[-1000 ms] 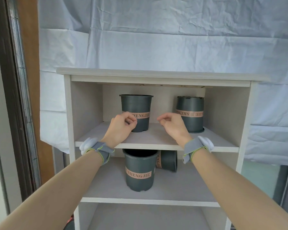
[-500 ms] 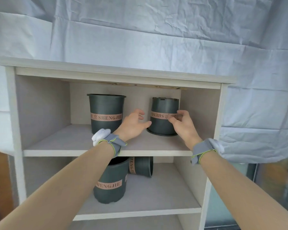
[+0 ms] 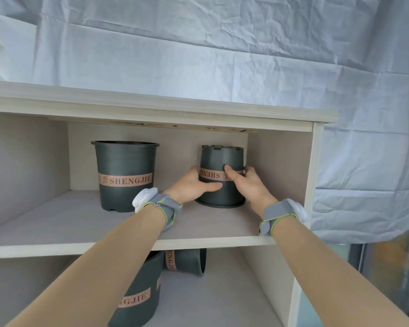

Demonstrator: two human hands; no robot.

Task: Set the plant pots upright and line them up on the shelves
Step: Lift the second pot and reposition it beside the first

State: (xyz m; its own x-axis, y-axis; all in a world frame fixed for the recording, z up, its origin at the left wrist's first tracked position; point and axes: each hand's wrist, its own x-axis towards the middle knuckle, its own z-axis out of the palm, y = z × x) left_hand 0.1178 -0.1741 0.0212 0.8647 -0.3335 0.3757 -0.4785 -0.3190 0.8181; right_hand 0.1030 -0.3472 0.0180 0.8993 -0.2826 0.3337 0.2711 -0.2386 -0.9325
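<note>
- Upside-down pot (image 3: 220, 185) stands rim-down on the upper shelf (image 3: 80, 223), right of an upright pot (image 3: 125, 175).
- Left hand (image 3: 191, 187) and right hand (image 3: 244, 185) clasp its sides.
- Lower shelf (image 3: 222, 291) bears another upright pot (image 3: 139, 296) and a toppled pot (image 3: 187, 260).
- Wrinkled pale sheet (image 3: 198, 55) hangs behind the cabinet.

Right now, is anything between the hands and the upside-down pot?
No. The left hand and right hand already touch the upside-down pot on both sides. The upright pot stands apart, to its left.
</note>
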